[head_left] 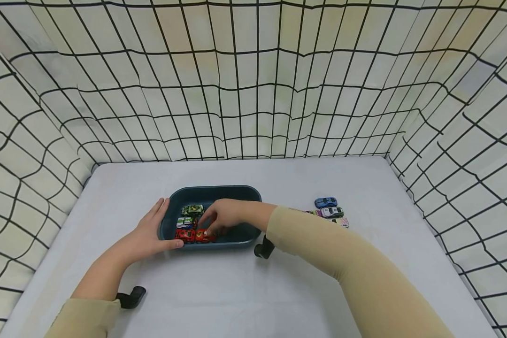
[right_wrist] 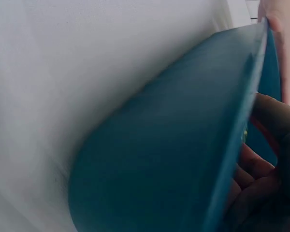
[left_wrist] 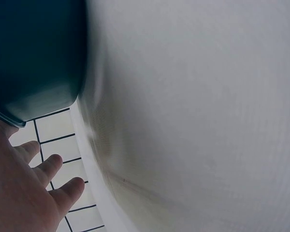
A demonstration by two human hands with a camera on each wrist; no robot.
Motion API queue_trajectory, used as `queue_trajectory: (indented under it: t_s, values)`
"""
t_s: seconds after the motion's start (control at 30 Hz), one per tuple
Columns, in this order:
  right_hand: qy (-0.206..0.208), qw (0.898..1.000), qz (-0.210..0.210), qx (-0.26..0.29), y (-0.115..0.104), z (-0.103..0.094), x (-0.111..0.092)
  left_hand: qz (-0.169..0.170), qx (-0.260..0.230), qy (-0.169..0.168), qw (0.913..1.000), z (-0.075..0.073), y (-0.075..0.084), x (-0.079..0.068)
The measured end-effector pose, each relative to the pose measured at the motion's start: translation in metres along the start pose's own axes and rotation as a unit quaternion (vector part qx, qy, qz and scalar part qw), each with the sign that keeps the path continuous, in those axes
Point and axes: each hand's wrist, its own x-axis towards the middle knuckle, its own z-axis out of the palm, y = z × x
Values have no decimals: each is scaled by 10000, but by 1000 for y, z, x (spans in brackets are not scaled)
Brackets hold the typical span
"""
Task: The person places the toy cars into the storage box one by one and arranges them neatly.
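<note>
A dark teal plastic bin [head_left: 236, 245] with rounded corners sits on the table. My left hand [head_left: 151, 230] lies against its left end, fingers straight and spread, thumb along the front rim. Inside the bin, my right hand [head_left: 228, 213] reaches down with curled fingers and pinches a red toy car [head_left: 203, 236] near the front wall. Another red toy car [head_left: 185, 235] lies just left of it. Behind them are a white, blue and green toy car [head_left: 187, 222] and a green and black toy car [head_left: 192, 210]. In the right wrist view, the bin's wall hides most of the fingertips.
Right of the bin, a blue toy car [head_left: 326, 202] and a white toy car [head_left: 332, 212] lie on the white tabletop [head_left: 203, 291]. Other cars there are partly hidden by the right sleeve [head_left: 321, 246]. Black netting [head_left: 257, 89] surrounds the table's back and sides.
</note>
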Motion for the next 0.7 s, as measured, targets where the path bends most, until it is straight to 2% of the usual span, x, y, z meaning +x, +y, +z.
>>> queue_trajectory:
  t_s: [0.17, 0.47, 0.7]
  values:
    - [94, 9997, -111, -199, 0, -10, -8, 9, 14, 2, 10000, -1, 0, 0]
    - [532, 9910, -504, -1119, 0, -39, -38, 28, -18, 24, 10000, 1, 0, 0]
    - [788, 9898, -403, -1118, 10, -66, -73, -4, -48, 47, 10000, 1, 1, 0]
